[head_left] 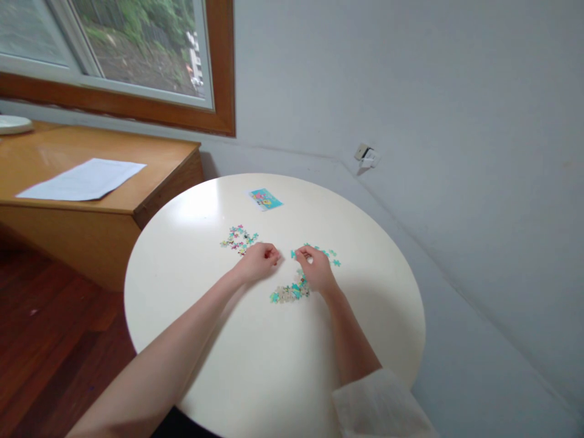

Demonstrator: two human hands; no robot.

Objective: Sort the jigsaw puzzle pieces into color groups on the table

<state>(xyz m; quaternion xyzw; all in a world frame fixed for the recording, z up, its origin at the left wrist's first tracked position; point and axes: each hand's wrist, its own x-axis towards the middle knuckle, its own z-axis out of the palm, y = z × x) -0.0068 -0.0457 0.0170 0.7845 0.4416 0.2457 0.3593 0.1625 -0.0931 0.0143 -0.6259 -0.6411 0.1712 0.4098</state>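
Observation:
My right hand (316,267) pinches a teal jigsaw puzzle piece (293,253) between thumb and finger, above the middle of the round white table (255,365). To its left, my left hand (260,261) is closed with the fingertips curled together; whether a piece is between them I cannot make out. Beside my left hand lies a loose group of pink, teal and pale puzzle pieces (237,234), partly covered by it. A heap of grey and teal pieces (287,294) sits nearer to me, below my right hand. Teal pieces (332,253) are scattered just beyond my right hand.
A small colourful picture card (265,199) lies toward the table's far edge. On the left stands a wooden desk (168,158) with white paper (86,179) on it, under a window (141,48). A wall outlet (366,155) is behind the table.

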